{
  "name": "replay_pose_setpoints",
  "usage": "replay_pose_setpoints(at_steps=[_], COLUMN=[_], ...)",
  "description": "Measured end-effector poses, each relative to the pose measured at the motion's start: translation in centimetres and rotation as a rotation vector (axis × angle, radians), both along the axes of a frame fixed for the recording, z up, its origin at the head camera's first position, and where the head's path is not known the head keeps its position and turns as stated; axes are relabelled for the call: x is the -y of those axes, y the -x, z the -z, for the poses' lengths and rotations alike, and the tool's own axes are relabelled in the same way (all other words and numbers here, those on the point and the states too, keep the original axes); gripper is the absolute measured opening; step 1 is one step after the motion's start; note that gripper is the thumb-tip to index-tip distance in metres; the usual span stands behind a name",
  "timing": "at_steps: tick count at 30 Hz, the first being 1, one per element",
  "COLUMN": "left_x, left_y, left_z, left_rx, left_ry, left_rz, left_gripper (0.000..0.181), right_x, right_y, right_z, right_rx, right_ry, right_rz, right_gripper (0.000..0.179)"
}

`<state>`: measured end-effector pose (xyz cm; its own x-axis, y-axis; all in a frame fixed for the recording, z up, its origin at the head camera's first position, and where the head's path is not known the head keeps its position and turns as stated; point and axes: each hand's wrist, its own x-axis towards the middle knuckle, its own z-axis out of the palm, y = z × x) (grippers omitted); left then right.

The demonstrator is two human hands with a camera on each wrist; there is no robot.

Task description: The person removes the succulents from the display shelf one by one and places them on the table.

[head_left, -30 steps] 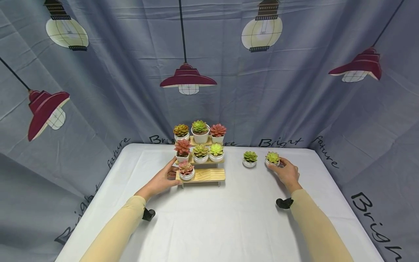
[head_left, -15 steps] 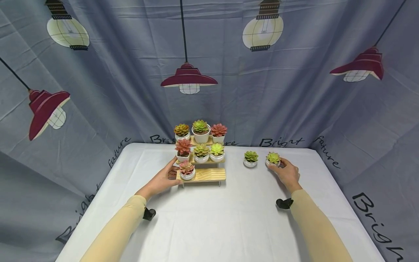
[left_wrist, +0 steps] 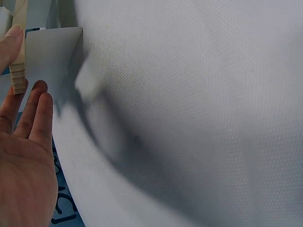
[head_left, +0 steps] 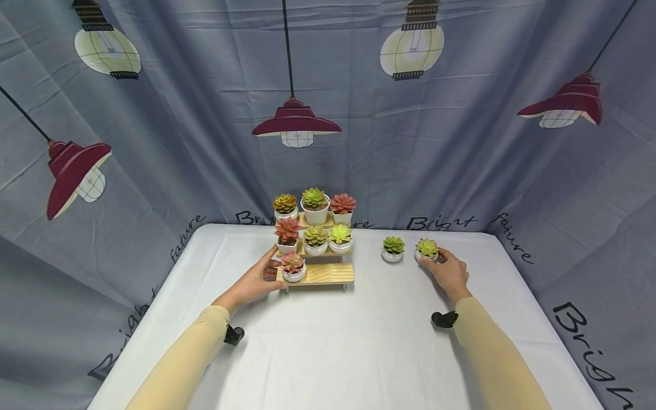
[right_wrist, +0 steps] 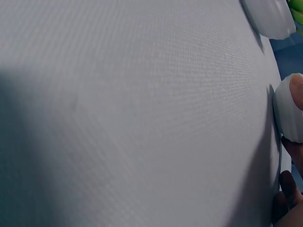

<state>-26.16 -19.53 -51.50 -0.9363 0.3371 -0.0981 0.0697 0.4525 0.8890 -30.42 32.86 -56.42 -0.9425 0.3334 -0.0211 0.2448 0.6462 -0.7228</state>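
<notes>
A three-tier wooden plant stand (head_left: 328, 274) carries several small potted succulents. My left hand (head_left: 253, 283) holds the left end of its lowest board; in the left wrist view the thumb (left_wrist: 12, 43) lies on one side of the board end (left_wrist: 18, 78), fingers on the other. A pink succulent (head_left: 294, 269) in a white pot sits on that board beside the hand. On the right, my right hand (head_left: 450, 273) grips a yellow-green succulent (head_left: 426, 249) by its white pot (right_wrist: 288, 111), thumb on the near side. The pot is at the tablecloth, apart from the stand.
Another green succulent (head_left: 393, 248) stands on the white tablecloth (head_left: 359, 341) between the stand and my right hand. A grey-blue curtain (head_left: 435, 154) printed with lamps hangs behind the table and along its sides.
Both hands stay nearly where they were, as do the stand and pots. The head view has shifted very slightly.
</notes>
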Motion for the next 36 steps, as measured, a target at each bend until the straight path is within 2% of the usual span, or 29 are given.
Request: replay_pose_setpoints(at_steps=[20,31,36], left_x=[-0.1,0.0,0.0], left_y=[-0.1,0.2,0.3], left_z=[-0.3,0.1,0.1], left_rx=[0.014,0.009,0.016], left_ry=[0.013,0.007,0.014], left_rz=[-0.011,-0.009,-0.014], left_gripper=[0.110,0.111,0.111], right_x=[0.3,0.0,-0.8], right_y=[-0.2,-0.6,-1.0], right_z=[-0.5,-0.8,-0.9], right_rx=[0.026,0.033,0.048], right_ry=[0.014,0.029,0.081], right_rz=[0.006,-0.047,-0.089], right_gripper=[0.085,0.092,0.100])
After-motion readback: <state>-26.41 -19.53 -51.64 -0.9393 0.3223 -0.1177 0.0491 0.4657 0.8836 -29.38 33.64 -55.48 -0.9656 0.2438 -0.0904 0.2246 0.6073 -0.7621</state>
